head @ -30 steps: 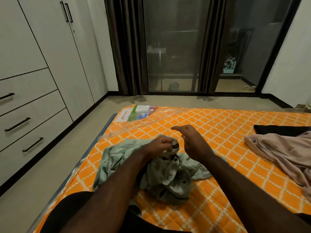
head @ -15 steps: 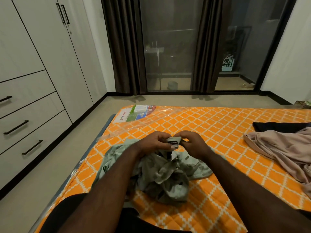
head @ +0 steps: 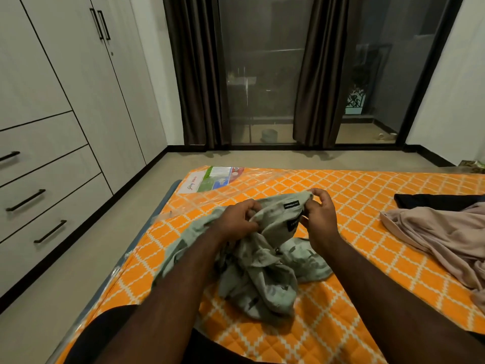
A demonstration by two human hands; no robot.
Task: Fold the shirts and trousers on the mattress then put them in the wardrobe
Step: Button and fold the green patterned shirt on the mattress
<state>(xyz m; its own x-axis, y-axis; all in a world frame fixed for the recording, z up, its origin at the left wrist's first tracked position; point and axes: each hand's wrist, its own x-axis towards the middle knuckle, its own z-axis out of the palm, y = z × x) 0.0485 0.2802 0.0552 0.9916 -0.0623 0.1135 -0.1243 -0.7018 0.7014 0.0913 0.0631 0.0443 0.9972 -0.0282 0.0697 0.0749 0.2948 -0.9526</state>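
Both hands are up at the collar end of the pale green shirt [head: 262, 274]. The left hand [head: 236, 219] has its fingers curled in tight, pinching a bunch of fabric just left of the neckline. The right hand [head: 321, 214] does the same on the other side, thumb and fingertips closed on the collar edge. The bit stretched between them shows the inside of the neck, with a small black label [head: 291, 204] and a second one just under it, right by the right thumb. That collar part is lifted a little. The rest of the shirt is a crumpled heap below the hands, sitting on the orange quilted mattress [head: 349, 329] toward its left side. My forearms cover some of it, so I can't tell how the sleeves lie.

Off to the right, well apart from the green one, there's a pinkish garment [head: 443, 240] in a loose pile, and a dark garment [head: 433, 200] touching its far edge. The mattress's far left corner has clear plastic wrap with a printed label [head: 212, 177]. The wardrobe [head: 78, 88] runs along the left wall, doors and drawers [head: 39, 203] shut, with a strip of floor between it and the mattress. Dark curtains [head: 196, 74] and glass doors are at the back.
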